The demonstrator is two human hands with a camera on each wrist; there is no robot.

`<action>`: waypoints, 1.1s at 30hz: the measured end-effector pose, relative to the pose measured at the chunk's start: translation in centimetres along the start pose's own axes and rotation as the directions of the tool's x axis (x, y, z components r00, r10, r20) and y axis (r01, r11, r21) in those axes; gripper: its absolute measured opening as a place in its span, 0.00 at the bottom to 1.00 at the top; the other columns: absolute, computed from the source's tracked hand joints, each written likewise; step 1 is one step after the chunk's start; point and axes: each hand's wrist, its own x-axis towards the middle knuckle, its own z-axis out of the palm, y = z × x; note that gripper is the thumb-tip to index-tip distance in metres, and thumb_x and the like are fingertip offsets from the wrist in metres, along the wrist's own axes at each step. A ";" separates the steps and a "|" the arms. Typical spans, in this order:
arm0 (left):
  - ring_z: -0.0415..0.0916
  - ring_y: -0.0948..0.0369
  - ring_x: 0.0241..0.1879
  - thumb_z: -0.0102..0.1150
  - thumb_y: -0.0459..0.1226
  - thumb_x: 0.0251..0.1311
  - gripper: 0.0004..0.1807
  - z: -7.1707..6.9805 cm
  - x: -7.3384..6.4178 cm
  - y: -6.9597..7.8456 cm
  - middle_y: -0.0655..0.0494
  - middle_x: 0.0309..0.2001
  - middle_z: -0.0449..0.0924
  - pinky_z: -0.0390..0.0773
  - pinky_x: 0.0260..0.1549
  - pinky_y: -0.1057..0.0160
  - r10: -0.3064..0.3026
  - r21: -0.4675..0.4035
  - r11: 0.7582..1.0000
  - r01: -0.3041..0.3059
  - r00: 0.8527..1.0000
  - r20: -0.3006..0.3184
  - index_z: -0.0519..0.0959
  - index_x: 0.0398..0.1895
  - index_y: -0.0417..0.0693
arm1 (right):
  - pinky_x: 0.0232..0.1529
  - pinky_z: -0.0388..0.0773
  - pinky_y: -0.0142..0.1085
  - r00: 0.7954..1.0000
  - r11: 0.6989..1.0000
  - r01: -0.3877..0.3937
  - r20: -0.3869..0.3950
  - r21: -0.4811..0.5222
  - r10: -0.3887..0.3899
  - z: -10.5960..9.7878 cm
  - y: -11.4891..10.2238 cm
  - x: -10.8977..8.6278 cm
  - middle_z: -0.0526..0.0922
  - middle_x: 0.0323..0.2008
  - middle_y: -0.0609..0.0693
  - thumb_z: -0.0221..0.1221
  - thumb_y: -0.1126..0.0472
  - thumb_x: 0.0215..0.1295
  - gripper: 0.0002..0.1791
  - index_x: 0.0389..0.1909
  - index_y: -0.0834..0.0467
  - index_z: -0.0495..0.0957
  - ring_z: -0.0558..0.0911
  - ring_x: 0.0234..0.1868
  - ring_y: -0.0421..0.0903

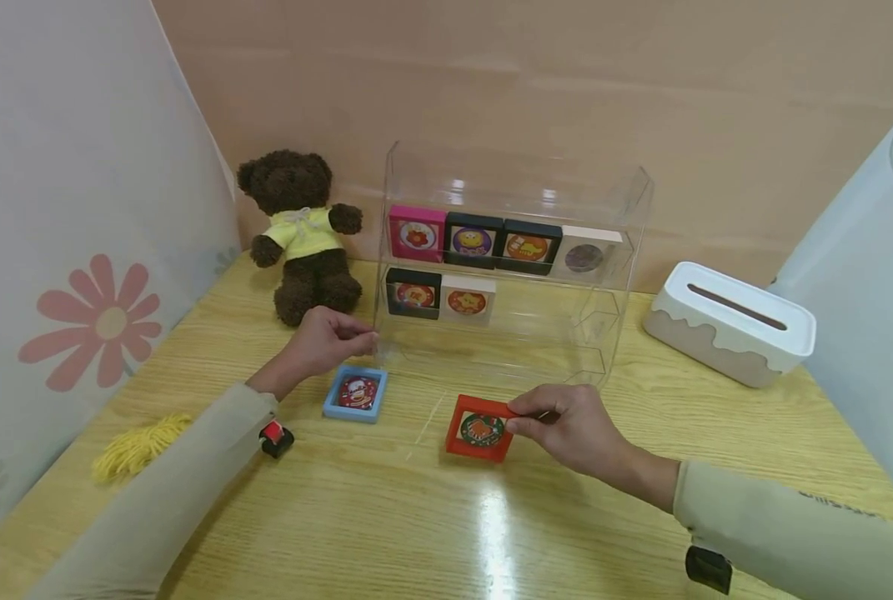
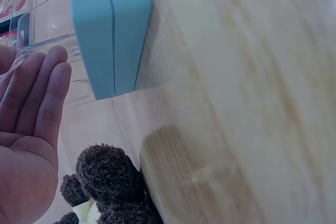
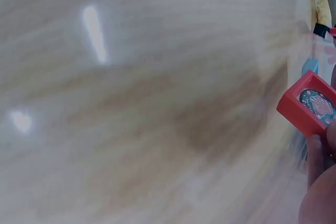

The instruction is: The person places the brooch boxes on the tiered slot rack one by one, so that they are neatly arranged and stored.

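My right hand (image 1: 577, 429) pinches the right edge of a red square frame (image 1: 454, 433) with a round green-and-red badge inside, tilted above the table. In the right wrist view the red frame (image 3: 299, 106) shows at the right edge, fingers around its side. My left hand (image 1: 322, 342) is at the front left corner of a clear display rack (image 1: 551, 342), its thumb and fingertip pinching the rack's edge. Just in front of that hand lies a light blue square frame (image 1: 329, 410) with a red round badge. Several badge frames in pink, black and white stand on the rack's two upper tiers.
A brown teddy bear (image 1: 303, 233) in a yellow shirt sits left of the rack. A white-topped tissue box (image 1: 724, 333) stands at the right. Yellow yarn (image 1: 142, 446) lies at the left, beside the left sleeve. A paper-covered wall (image 1: 566, 83) rises behind.
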 end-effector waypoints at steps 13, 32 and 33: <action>0.81 0.42 0.33 0.60 0.30 0.62 0.11 0.0 -0.7 2.0 0.41 0.30 0.83 0.80 0.34 0.48 -0.028 -0.001 1.000 0.028 1.000 0.007 0.82 0.39 0.26 | 0.23 0.79 0.28 1.000 0.976 0.001 -0.030 -0.220 -0.008 -3.5 1.8 2.0 0.84 0.27 0.49 0.71 0.76 0.44 0.10 0.29 0.63 0.84 0.82 0.25 0.40; 0.80 0.39 0.34 0.57 0.27 0.63 0.11 0.0 -1.1 3.6 0.36 0.31 0.82 0.78 0.36 0.43 -0.042 -0.002 0.999 0.042 0.999 0.023 0.80 0.40 0.23 | 0.28 0.78 0.24 0.991 0.946 -0.007 -0.132 -0.324 -0.038 -7.5 3.6 5.3 0.84 0.30 0.56 0.68 0.76 0.49 0.08 0.26 0.64 0.79 0.84 0.26 0.48; 0.80 0.39 0.34 0.57 0.27 0.63 0.11 0.0 -1.0 3.6 0.36 0.31 0.82 0.78 0.36 0.43 -0.042 0.001 0.999 0.042 0.999 0.023 0.80 0.40 0.23 | 0.28 0.77 0.23 0.989 0.945 -0.001 -0.141 -0.327 -0.047 -7.5 3.6 5.4 0.84 0.30 0.56 0.68 0.76 0.49 0.08 0.26 0.64 0.79 0.84 0.27 0.48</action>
